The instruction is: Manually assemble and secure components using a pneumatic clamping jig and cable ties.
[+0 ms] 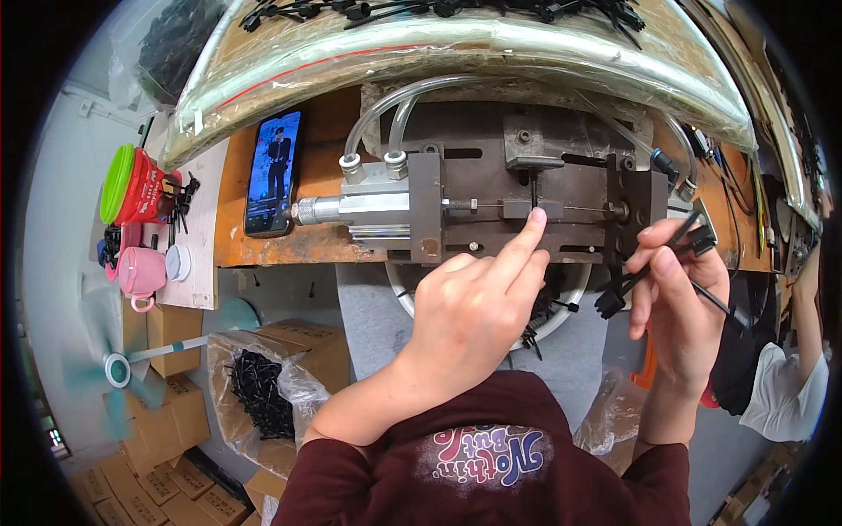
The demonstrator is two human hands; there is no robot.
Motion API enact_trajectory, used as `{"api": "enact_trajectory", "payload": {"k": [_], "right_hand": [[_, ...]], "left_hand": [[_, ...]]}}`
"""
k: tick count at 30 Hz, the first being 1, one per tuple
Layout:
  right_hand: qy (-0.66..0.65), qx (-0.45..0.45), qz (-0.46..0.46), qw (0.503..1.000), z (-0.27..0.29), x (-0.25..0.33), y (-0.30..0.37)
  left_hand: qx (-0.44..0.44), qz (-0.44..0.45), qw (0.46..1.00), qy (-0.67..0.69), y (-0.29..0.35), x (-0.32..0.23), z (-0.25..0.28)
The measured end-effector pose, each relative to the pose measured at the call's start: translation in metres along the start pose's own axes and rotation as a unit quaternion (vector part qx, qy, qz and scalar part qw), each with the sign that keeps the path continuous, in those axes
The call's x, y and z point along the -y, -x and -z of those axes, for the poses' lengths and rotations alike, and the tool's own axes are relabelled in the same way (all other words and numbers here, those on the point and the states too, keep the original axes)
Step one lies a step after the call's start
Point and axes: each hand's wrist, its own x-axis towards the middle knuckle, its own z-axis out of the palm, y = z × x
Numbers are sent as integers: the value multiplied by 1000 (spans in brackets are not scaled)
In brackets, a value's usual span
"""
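Observation:
My left hand [481, 294] reaches over the metal clamping jig [561, 232], index finger stretched out, the other fingers looser below it. That fingertip rests against a thin black strip [534, 186] standing in the jig's middle, below a small steel block [529, 149]. What lies right under the fingertip is hidden. To the right, my right hand [680, 302] is closed around several black plastic cable ties [624, 287] with blocky heads. Their thin tails stick out past the fingers. A silver air cylinder [377, 210] is joined to the jig's left end.
A phone [274, 175] leans left of the cylinder; clear hoses [377, 118] arch behind. Beyond them, a plastic-covered tray [482, 39] holds black parts. A pink mug [142, 272] and a fan [118, 368] are at left, with a bag of black parts [263, 394] below. Another person's sleeve [785, 394] shows at right.

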Motion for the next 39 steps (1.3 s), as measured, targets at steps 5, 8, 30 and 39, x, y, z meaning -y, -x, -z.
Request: {"api": "enact_trajectory", "payload": {"k": [5, 8, 30, 39], "right_hand": [[-25, 39, -97, 994, -10, -3, -1], [-43, 78, -118, 989, -12, -4, -4], [339, -25, 326, 882, 6, -27, 10], [434, 52, 430, 790, -10, -34, 0]], "left_hand": [[-61, -88, 975, 195, 4, -7, 15], [-50, -83, 974, 203, 8, -11, 20], [2, 40, 992, 118, 0, 0, 7], [-43, 37, 947, 316, 5, -12, 22]]}}
